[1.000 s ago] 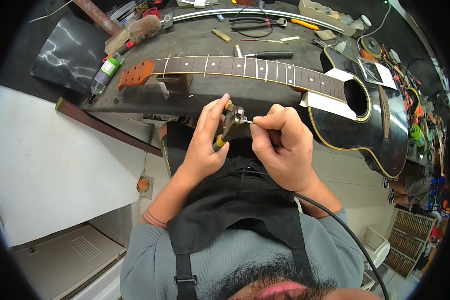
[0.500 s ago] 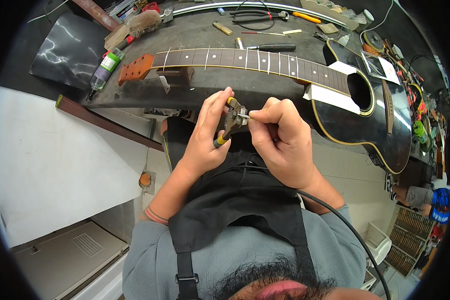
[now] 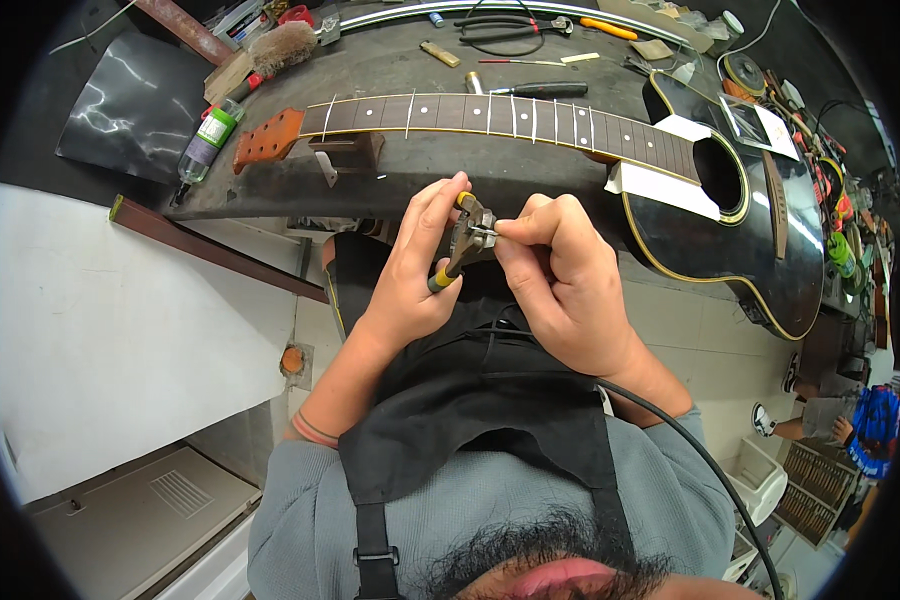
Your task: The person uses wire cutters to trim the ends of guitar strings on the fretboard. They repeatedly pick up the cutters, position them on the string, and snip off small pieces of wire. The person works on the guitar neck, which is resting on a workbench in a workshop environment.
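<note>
My left hand (image 3: 417,265) is closed on steel pliers (image 3: 468,240) with yellow and grey handles. My right hand (image 3: 565,280) pinches a thin, short metal piece (image 3: 487,230) at the pliers' jaws. Beyond both hands lies a black acoustic guitar (image 3: 670,236), its body at the right and its orange headstock (image 3: 265,138) at the left. The fretboard (image 3: 450,116) has several frets or strips showing white across it, and white paper or tape (image 3: 660,193) lies beside it on the body. A dark wooden block (image 3: 347,152) props the neck.
The dark bench (image 3: 400,70) holds a spray bottle (image 3: 210,140), a brush (image 3: 280,50), black-handled pliers (image 3: 510,30) and a hammer (image 3: 535,89). A white board (image 3: 120,340) is at my left. A co-worker in blue (image 3: 875,425) stands at the far right.
Both hands have shifted slightly upward, with the metal piece now closer into the pliers' jaws. The co-worker at the right has changed position.
</note>
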Tool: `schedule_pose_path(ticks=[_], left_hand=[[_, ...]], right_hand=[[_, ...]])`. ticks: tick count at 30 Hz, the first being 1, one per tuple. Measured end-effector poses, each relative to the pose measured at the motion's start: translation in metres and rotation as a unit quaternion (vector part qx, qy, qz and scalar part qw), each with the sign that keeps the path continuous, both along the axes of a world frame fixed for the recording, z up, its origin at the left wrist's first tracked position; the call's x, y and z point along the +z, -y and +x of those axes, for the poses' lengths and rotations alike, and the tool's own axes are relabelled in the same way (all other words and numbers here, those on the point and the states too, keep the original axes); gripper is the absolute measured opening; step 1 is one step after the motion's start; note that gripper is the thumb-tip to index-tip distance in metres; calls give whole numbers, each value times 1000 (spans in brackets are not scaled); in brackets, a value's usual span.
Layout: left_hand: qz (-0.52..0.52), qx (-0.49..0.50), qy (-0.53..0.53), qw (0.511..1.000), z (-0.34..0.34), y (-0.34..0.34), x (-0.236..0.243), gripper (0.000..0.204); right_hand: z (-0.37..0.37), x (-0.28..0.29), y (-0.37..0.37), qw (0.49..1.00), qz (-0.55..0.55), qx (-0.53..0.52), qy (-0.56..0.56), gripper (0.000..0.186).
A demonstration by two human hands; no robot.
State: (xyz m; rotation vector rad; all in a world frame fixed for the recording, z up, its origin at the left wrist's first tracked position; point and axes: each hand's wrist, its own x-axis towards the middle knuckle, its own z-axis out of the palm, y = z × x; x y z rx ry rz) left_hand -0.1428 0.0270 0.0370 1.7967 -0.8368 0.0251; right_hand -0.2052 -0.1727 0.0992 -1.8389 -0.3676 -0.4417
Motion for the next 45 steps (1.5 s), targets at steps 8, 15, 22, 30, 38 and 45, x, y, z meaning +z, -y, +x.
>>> schedule_pose_path(ticks=[8,15,22,30,38,45], left_hand=[[1,4,25,1000,4,-3,-6,90],[6,25,41,999,7,-5,-11,89],[10,40,34,999,7,-4,-11,84],[55,65,77,993,5,-5,-1,71],[-10,61,62,996,0,0,-4,50],[3,68,55,996,-3,-6,-14,54]], right_hand=[[1,0,-1,1000,-7,8,0,21],[4,-1,-3,1000,-22,12,5,22],[4,1,-2,1000,-11,10,-5,20],[3,4,-3,999,32,14,-34,18],[0,4,-6,999,21,22,-14,17],[-2,6,-8,999,24,28,-22,17]])
